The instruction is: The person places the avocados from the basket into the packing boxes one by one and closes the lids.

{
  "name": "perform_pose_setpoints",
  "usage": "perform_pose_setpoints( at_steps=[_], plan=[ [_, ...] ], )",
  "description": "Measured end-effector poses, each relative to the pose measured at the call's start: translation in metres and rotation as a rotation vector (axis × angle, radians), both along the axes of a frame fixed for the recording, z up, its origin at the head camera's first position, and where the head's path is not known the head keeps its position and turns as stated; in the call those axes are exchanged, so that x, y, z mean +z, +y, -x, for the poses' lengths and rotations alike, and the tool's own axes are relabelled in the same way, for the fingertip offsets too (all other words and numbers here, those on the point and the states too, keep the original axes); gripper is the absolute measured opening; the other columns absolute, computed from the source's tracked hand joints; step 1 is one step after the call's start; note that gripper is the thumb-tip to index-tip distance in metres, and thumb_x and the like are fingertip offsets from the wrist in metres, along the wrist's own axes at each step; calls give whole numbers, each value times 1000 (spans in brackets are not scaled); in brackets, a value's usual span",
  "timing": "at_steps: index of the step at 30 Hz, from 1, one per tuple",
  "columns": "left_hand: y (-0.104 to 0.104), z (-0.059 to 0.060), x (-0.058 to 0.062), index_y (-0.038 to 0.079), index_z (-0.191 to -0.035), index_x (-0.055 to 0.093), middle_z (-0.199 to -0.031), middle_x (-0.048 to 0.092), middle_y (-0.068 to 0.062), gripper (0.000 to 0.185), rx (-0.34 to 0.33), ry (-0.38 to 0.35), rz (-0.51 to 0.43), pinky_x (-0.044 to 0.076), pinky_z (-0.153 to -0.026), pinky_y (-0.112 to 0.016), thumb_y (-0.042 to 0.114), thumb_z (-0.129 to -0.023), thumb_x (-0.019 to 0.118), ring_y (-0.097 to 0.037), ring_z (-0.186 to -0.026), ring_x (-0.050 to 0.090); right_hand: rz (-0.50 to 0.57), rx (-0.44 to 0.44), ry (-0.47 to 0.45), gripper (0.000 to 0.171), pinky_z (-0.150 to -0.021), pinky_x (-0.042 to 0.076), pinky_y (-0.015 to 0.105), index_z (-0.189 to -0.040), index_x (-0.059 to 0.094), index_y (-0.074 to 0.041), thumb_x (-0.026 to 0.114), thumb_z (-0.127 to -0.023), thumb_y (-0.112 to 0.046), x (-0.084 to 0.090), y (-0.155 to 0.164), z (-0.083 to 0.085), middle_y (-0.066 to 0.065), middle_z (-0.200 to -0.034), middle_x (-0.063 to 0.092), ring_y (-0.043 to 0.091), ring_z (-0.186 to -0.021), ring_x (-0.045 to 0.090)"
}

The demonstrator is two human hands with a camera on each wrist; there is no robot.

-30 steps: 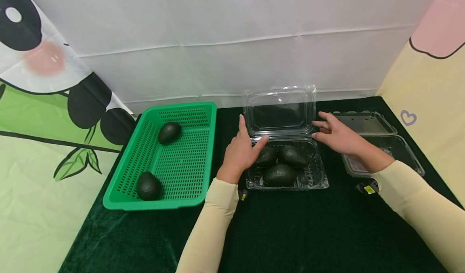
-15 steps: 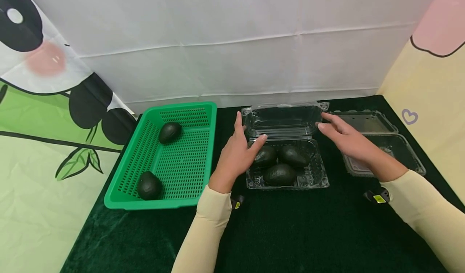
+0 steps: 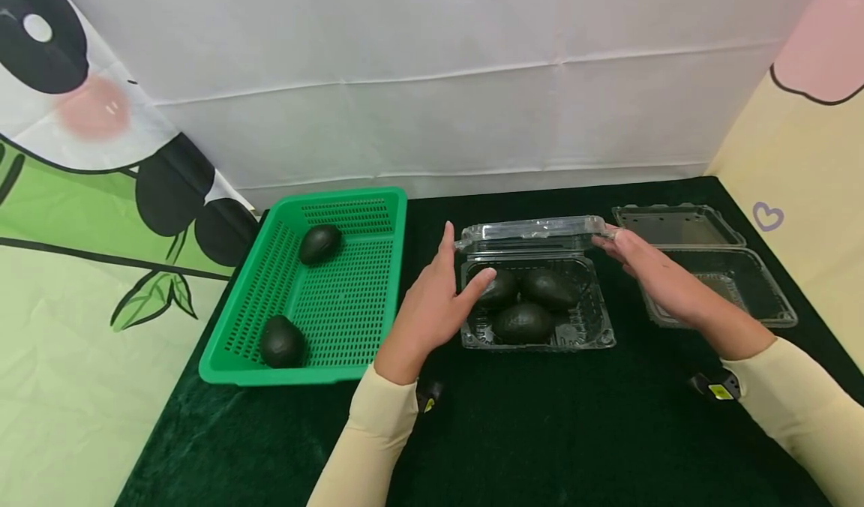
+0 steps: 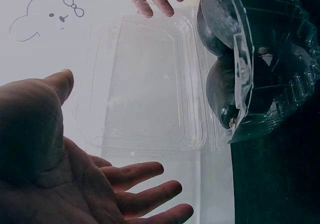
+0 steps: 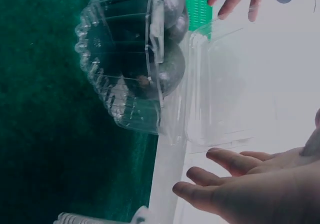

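A clear box [image 3: 579, 328] holding three avocados [image 3: 523, 324] is sitting on the dark green cloth [image 3: 540, 432], before a white sheet [image 3: 445, 34]. The left hand [image 3: 432, 301] and right hand [image 3: 660, 273], fingers outstretched, are flanking its tilted lid [image 3: 533, 229]; a green basket [image 3: 337, 301] is standing to the left.

Basket [image 3: 290, 377] w/ 2 avos [image 3: 320, 244] sat L of clamshell [image 3: 577, 333] w/ 3 avos [image 3: 523, 323], 2nd clamshell [image 3: 737, 276] to its R, all on tbl [image 3: 553, 432].
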State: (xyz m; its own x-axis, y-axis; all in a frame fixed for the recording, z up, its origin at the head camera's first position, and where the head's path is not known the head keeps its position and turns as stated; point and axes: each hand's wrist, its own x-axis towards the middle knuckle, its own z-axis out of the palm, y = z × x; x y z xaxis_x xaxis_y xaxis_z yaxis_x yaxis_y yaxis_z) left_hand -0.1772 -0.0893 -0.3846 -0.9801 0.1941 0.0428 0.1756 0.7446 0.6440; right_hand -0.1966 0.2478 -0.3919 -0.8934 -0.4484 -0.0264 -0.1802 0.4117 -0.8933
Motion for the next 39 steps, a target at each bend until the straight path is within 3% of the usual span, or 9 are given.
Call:
perform_pose_setpoints(
  at_steps=[3,10,17,23,31,33,35,39],
  plan=[
    [-1,-4,2,25,-167,-3,-170,20,-6,97,-14,-4,28,29,-120,-50,78,-97,39,-25,-152,29,0,11,14,66,-115,8,73,-164,6,2,12,-114,-41,-3,2,-3,32,-166,12,54,-151,7],
    [-4,-15,5,20,-167,5,-169,23,-8,93,-37,-5,82,26,-121,-48,74,-100,40,-27,-152,28,-18,44,54,62,-112,12,75,-164,7,1,13,-115,-36,-8,5,-11,30,-167,5,58,-149,10],
    [-8,-25,0,19,-167,7,-171,17,-6,92,-55,-9,105,22,-122,-50,73,-100,39,-27,-154,23,-23,72,50,60,-114,3,73,-164,3,0,19,-115,-30,-14,8,-19,27,-169,-2,53,-152,-1],
    [-10,-31,-6,19,-167,8,-171,15,-7,90,-67,-19,93,21,-122,-52,72,-101,37,-29,-154,22,1,100,39,59,-118,-1,65,-165,-3,-8,22,-115,-27,-21,9,-24,22,-170,-8,49,-153,-6],
    [-12,-36,-18,17,-167,11,-171,17,-9,90,-54,-9,100,23,-121,-53,73,-101,32,-32,-153,25,-35,94,35,63,-117,3,66,-167,-5,-22,31,-115,-27,-30,6,-33,14,-172,-9,45,-154,-4],
    [-13,-38,-21,18,-167,12,-170,18,-10,89,-49,-11,110,24,-121,-54,73,-101,32,-33,-153,26,-57,93,61,64,-120,4,57,-167,-3,-23,33,-115,-26,-32,6,-36,14,-172,-7,45,-154,-2],
    [-13,-40,-24,19,-167,13,-170,19,-10,88,-46,-14,120,24,-121,-56,73,-101,33,-34,-153,26,-85,91,91,64,-122,7,40,-167,-2,-24,36,-114,-25,-33,6,-39,14,-172,-5,46,-154,1],
    [-15,-43,-27,21,-167,13,-171,18,-8,88,-48,-17,146,24,-120,-57,74,-100,32,-36,-153,26,-129,74,137,65,-111,9,10,-167,2,-23,39,-114,-24,-36,5,-44,14,-172,1,44,-154,7]
  ],
)
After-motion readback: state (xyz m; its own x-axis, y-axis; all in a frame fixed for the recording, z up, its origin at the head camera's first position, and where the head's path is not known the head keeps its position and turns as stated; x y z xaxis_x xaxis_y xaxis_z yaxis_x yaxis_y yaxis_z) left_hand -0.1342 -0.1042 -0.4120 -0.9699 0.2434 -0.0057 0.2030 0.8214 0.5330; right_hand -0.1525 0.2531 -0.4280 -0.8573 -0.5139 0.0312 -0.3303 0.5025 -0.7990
